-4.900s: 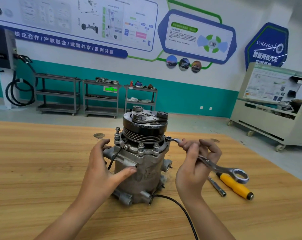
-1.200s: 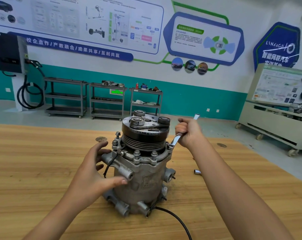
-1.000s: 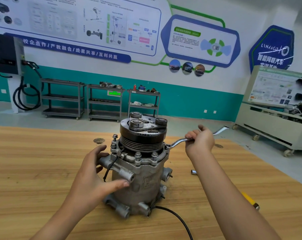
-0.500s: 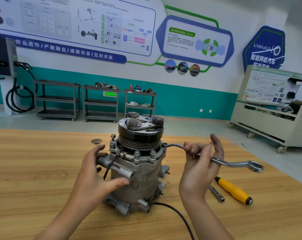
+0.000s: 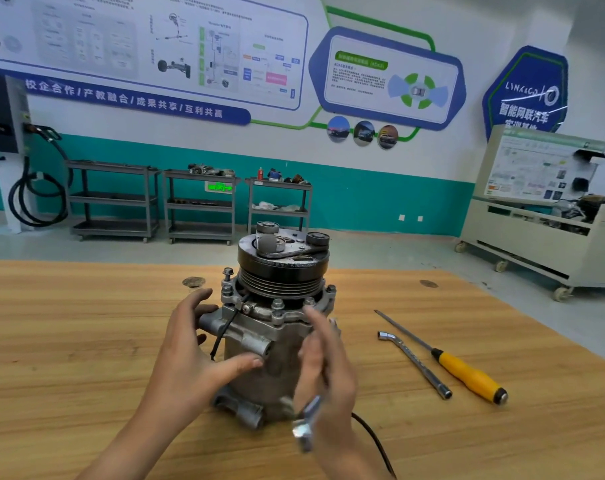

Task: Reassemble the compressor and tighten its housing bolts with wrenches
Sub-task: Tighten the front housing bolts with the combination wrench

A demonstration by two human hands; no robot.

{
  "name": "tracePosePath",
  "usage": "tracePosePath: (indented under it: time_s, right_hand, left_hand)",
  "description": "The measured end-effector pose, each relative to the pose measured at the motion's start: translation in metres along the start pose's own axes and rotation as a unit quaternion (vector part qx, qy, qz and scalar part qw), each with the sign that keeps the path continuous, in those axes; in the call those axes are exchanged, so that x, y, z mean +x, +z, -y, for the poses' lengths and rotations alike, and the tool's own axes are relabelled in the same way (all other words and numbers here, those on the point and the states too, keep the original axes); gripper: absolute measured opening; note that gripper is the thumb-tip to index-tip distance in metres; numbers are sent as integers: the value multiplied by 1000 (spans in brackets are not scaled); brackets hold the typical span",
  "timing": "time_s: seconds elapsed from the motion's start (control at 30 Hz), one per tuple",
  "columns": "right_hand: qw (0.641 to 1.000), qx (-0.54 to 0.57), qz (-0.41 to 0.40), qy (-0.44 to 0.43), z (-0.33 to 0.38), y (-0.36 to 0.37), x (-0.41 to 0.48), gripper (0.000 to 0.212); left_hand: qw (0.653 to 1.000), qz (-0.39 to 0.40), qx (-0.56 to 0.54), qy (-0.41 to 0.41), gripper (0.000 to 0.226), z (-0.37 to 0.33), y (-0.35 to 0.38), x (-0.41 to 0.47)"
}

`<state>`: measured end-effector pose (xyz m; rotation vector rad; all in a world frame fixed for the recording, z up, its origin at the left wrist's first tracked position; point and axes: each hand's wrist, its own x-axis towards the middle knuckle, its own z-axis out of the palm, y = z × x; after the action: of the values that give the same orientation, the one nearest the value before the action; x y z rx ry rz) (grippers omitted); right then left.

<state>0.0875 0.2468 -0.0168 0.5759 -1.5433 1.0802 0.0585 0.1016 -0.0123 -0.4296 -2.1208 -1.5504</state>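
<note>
The grey metal compressor [image 5: 259, 341] stands upright on the wooden table [image 5: 69, 341], its black pulley [image 5: 282, 261] on top and housing bolts [image 5: 277, 304] around the flange. My left hand [image 5: 190, 344] grips the left side of the body, thumb across the front. My right hand [image 5: 323, 362], blurred by motion, is in front of the compressor's right side and holds a silver wrench [image 5: 306, 427], whose lower end points down toward me. The wrench's upper end is hidden behind the hand.
A yellow-handled screwdriver [image 5: 467, 375] and a bent socket wrench [image 5: 415, 362] lie on the table to the right. A black cable [image 5: 374, 441] runs from the compressor base toward me. Shelving carts and a training cabinet stand beyond the table.
My right hand has swung the wrench off the right-side bolt and round to the front of the compressor. The left hand has kept its hold on the body.
</note>
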Motion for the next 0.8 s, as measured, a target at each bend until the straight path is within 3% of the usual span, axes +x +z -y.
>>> tracePosePath:
  time_s: [0.17, 0.33, 0.5, 0.67, 0.8]
  right_hand:
    - [940, 169, -193, 224, 9, -22, 58, 27]
    - [829, 316, -301, 349, -1, -53, 125, 35]
    - [735, 431, -328, 409, -20, -60, 151, 38]
    - [696, 403, -314, 505, -48, -45, 154, 33]
    - [665, 386, -251, 588, -71, -37, 156, 30]
  left_hand:
    - [1000, 7, 3, -2, 108, 1, -1, 0]
    - [1000, 4, 7, -5, 108, 0, -1, 0]
    - [1000, 3, 9, -1, 105, 0, -1, -1]
    - [1000, 7, 7, -5, 109, 0, -2, -1]
    - [1000, 7, 3, -6, 108, 2, -2, -1]
